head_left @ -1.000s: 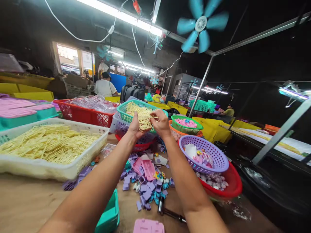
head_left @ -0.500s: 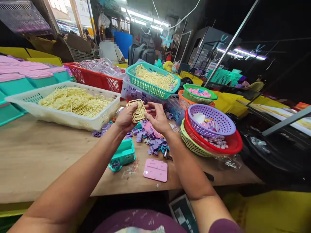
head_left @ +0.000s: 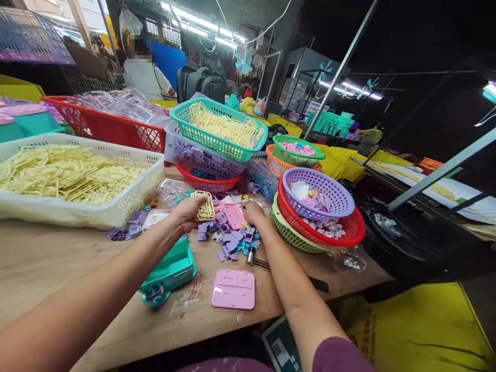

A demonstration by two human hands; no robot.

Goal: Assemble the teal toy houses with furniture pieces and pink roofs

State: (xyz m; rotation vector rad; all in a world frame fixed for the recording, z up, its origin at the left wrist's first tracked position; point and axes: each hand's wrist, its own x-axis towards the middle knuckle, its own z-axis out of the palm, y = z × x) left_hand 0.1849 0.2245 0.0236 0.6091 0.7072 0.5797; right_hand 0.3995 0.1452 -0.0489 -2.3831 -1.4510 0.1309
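My left hand grips a cream plastic lattice frame upright above the table, its thumb across one side. Further right, my right hand is down among the loose parts with its fingers curled together. What they pinch, if anything, is hidden behind the hand. Beside it lies a long pink plastic part. Small purple plastic pieces are heaped just in front, mixed with blue ones. Nearer me are a teal plastic box and a flat pink panel.
A white basket of cream frames stands on the left, with a red crate behind. A teal basket sits on a stacked bin. At right are nested bowls under a purple basket. A hammer lies near my right forearm.
My hands have come apart. The left keeps the cream frame, while the right has let go of it and reached down into the parts. The view has shifted right.
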